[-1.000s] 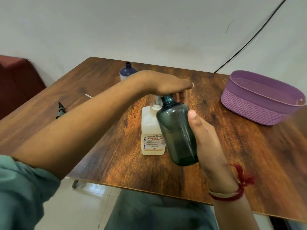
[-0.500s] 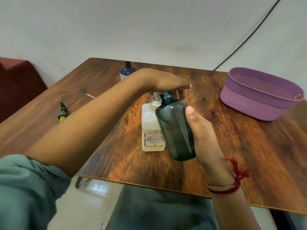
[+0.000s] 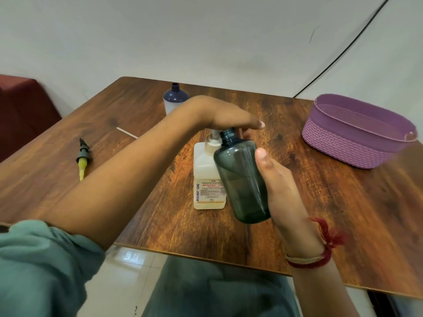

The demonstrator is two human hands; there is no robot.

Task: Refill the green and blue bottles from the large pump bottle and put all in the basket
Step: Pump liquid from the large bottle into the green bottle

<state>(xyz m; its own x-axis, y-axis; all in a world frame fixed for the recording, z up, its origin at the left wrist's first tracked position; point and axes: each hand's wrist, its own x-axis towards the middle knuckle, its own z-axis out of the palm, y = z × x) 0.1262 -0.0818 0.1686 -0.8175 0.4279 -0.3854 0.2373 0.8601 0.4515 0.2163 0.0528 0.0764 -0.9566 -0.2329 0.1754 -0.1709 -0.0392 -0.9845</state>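
Observation:
My right hand grips the dark green see-through bottle, uncapped and tilted, its open neck held up under the pump spout. The large white pump bottle stands upright on the table just behind it. My left hand lies flat, fingers straight, on top of the pump head, which it hides. The blue bottle, capless, stands upright at the far side of the table. The purple woven basket sits at the right with nothing seen inside.
A green spray cap with a yellow tip lies on the wooden table at the left, and a thin white tube lies beyond it. A dark red seat stands at the far left. A black cable runs down the wall.
Both hands stay on the pump and the green bottle. The view has shifted slightly, and the left hand on the pump head sits a little lower.

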